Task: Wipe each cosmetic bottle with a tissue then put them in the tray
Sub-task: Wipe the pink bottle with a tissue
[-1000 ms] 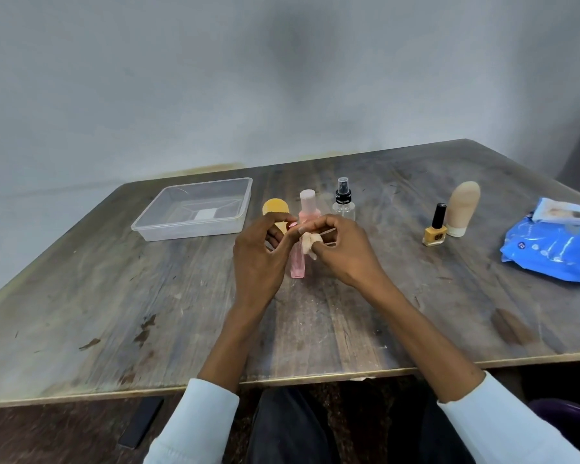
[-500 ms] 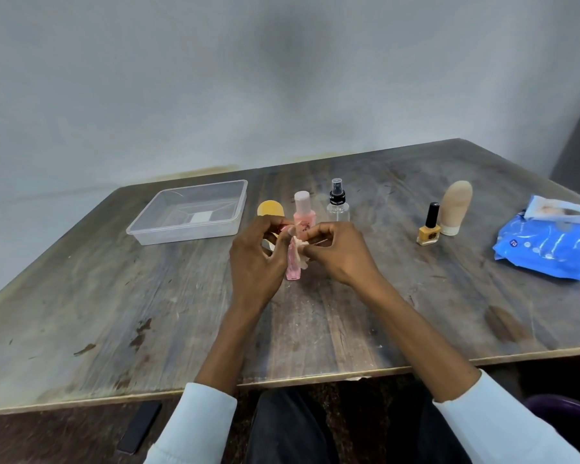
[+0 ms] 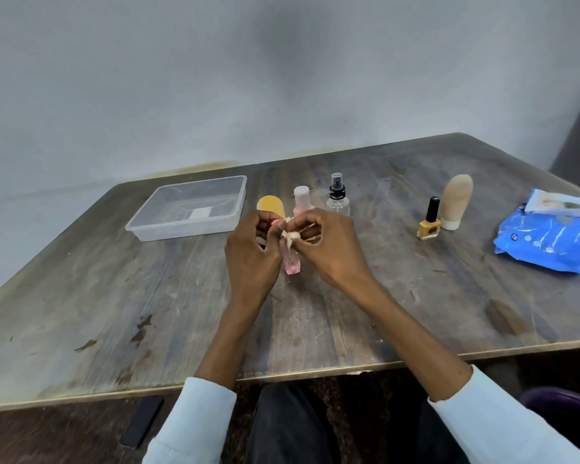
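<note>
A dark flat object point(image 3: 141, 421) lies on the floor below the near edge of the wooden surface point(image 3: 114, 296); further back on the left of the surface sits the clear plastic tray point(image 3: 141, 226), holding only a small white label on its bottom; just right of the tray stands a yellow-topped bottle point(image 3: 270, 206), partly hidden behind the left hand point(image 3: 252, 259); that hand's fingers are curled round the upper part of a slim pink bottle point(image 3: 292, 262), which it holds upright over the middle of the surface; whether the bottle's base touches the wood is hard to say; the right hand point(image 3: 329, 249) meets the left, its fingertips pinching a small crumpled tissue point(image 3: 291, 236) against the bottle near its top; behind the hands stand a pink bottle with a pale cap point(image 3: 302, 200) and, beside it, a clear spray bottle with a black nozzle point(image 3: 338, 199); well to the right stand a yellow nail polish bottle with a black cap point(image 3: 429, 224) and, just beside it, a beige rounded bottle point(image 3: 455, 202) resting on its white cap; at the far right lies a blue wipes pack point(image 3: 549, 242), its flap open.
</note>
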